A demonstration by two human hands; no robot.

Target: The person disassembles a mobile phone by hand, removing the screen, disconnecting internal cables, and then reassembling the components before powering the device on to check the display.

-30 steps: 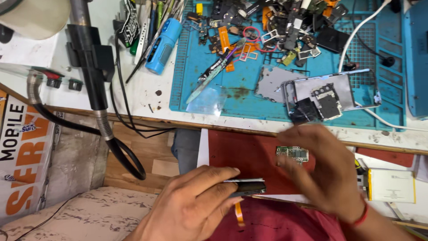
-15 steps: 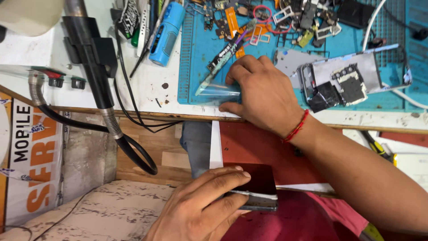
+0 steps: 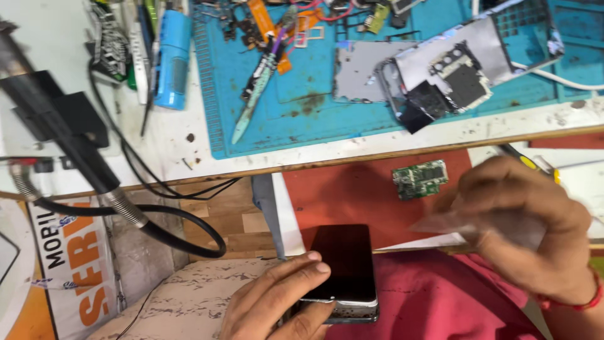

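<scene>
My left hand [image 3: 277, 299] grips the phone [image 3: 346, 271] by its near left edge, thumb lying across the glossy black glass, fingers curled under the metal frame. The phone is a flat slab with rounded corners and lies over red cloth [image 3: 440, 302] in my lap, just right of that hand.

My right hand [image 3: 528, 233] is blurred; its fingers are pinched narrow on a thin, clear film [image 3: 453, 223], which juts out leftward to a point. The film is up and to the right of the phone, apart from it.

Just beyond the right hand, a small green circuit board [image 3: 420, 179], rectangular and studded with chips, lies on a matte red sheet [image 3: 352, 189]. Farther out, past both hands, a worn blue mat [image 3: 302, 113] with stains covers the white bench. On it I see an opened phone shell [image 3: 465, 69] with grey shielding and black tape, a slim tool [image 3: 261, 79] with a pale blade, and a blue cylinder [image 3: 171, 56] left of the mat. Beyond the left hand, a black corrugated hose [image 3: 163, 217] loops off the bench edge.
</scene>
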